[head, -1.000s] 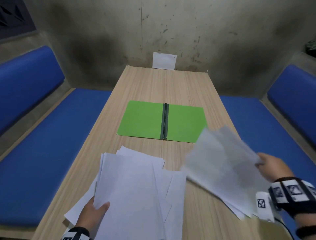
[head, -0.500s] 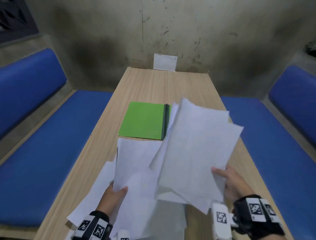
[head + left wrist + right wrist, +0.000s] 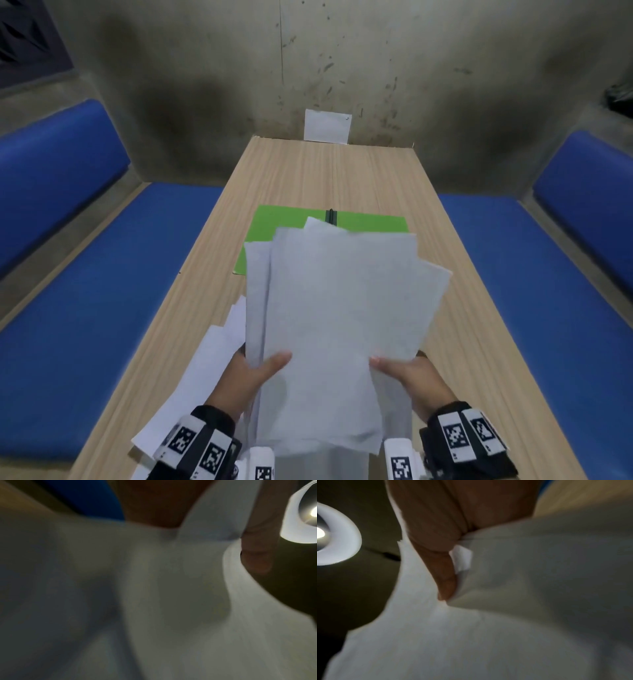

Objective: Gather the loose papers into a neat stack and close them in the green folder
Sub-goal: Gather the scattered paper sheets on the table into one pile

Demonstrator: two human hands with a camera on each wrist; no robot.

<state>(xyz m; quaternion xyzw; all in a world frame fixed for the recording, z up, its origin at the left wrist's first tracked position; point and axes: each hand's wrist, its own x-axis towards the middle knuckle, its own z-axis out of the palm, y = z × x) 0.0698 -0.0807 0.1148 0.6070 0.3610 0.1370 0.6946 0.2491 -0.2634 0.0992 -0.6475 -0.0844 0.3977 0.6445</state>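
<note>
- The left hand (image 3: pixel 251 375) and right hand (image 3: pixel 407 371) both grip the papers (image 3: pixel 339 308) by the near edge, thumbs pressed on the top sheet and fingers curled beneath; a two-sided hold likely serves to keep the uneven sheaf from sliding apart while it is squared.
- Beyond the two grips the sheets fan out unevenly: corners jut past each other at the far edge and to the right, so the stack is not yet neat.
- To the left of the left grip, and below it, a few loose sheets (image 3: pixel 191 387) lie flat on the table (image 3: pixel 342 171), not in either hand; they appear to remain to be gathered.
- The green folder (image 3: pixel 270 222) lies open and flat past the far edge of the held sheaf, partly hidden by it, its dark spine (image 3: pixel 331 216) showing just above the paper, presumably ready to receive the stack.
- Both wrists sit low and close together, palms turned inward, the sheaf raised and tilted away from the person.
- The wrist views show a thumb (image 3: pixel 443 574) pinching into buckled paper, though blurred.
</note>
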